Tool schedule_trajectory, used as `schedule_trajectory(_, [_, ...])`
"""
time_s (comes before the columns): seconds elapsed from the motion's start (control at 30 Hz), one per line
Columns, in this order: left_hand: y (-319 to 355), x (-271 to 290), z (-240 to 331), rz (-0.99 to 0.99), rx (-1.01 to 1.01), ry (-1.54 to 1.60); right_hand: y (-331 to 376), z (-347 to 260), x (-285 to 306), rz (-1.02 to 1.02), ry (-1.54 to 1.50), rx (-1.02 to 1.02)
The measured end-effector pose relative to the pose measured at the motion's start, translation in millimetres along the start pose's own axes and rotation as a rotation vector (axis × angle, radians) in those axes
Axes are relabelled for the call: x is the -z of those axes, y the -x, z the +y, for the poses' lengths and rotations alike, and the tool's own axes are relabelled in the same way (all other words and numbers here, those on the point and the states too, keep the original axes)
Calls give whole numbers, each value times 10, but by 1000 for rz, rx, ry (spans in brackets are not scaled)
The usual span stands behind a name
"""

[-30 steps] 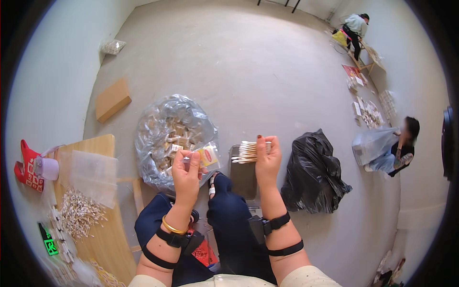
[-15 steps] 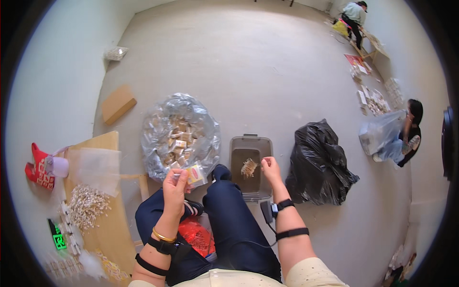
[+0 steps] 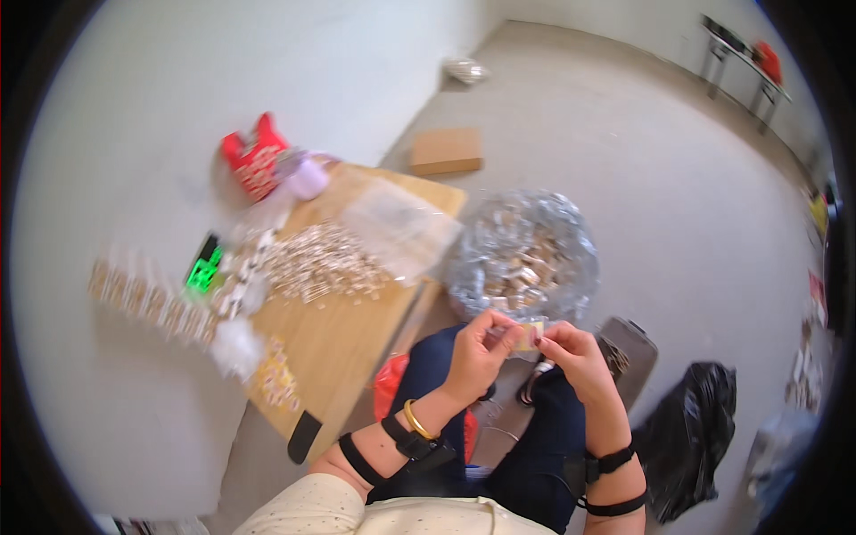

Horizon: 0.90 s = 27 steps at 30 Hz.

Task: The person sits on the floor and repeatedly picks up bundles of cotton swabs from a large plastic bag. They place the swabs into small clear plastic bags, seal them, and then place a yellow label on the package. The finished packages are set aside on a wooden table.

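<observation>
A small clear plastic packet (image 3: pixel 530 335) with a yellow-and-white printed insert is held up between my hands above my knees. My left hand (image 3: pixel 481 358) pinches its left side between thumb and fingers. At its right edge, my right hand (image 3: pixel 578 361) closes thumb and fingertips on the plastic. Just beyond stands a large clear plastic bag (image 3: pixel 575 241), open at the top and filled with many small packets (image 3: pixel 524 276). Under and beside my right hand is a grey-brown bin (image 3: pixel 644 349) with a bundle of thin sticks (image 3: pixel 615 357) inside, partly covered by the hand.
A wooden table (image 3: pixel 343 334) on the left bears a heap of short white sticks (image 3: pixel 325 260), clear plastic sheets (image 3: pixel 401 227), yellow slips (image 3: pixel 278 374) and a green-lit display (image 3: pixel 205 269). A black bag (image 3: pixel 691 437) lies right, a cardboard box (image 3: pixel 446 150) beyond the table.
My view has swung left toward the table. My right hand has come from over the bin to the packet in my left hand, and both hands now hold it.
</observation>
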<state>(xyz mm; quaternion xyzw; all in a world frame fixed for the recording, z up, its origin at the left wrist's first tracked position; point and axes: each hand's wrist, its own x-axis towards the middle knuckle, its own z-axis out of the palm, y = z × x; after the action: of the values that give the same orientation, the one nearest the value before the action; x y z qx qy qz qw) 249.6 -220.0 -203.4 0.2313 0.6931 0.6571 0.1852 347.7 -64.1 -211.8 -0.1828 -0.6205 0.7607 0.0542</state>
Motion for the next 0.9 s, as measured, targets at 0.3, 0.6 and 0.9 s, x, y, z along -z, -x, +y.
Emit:
schedule_trajectory(0.3, [763, 1772, -309, 480, 189, 189, -619, 239, -1397, -228, 71, 14])
schedule_trajectory(0.6, [1059, 3182, -1456, 836, 271, -357, -1288, 1096, -2824, -246, 722, 77])
schedule_trajectory(0.9, [1112, 2610, -1233, 223, 185, -1286, -1547, 1093, -1790, -154, 352, -41])
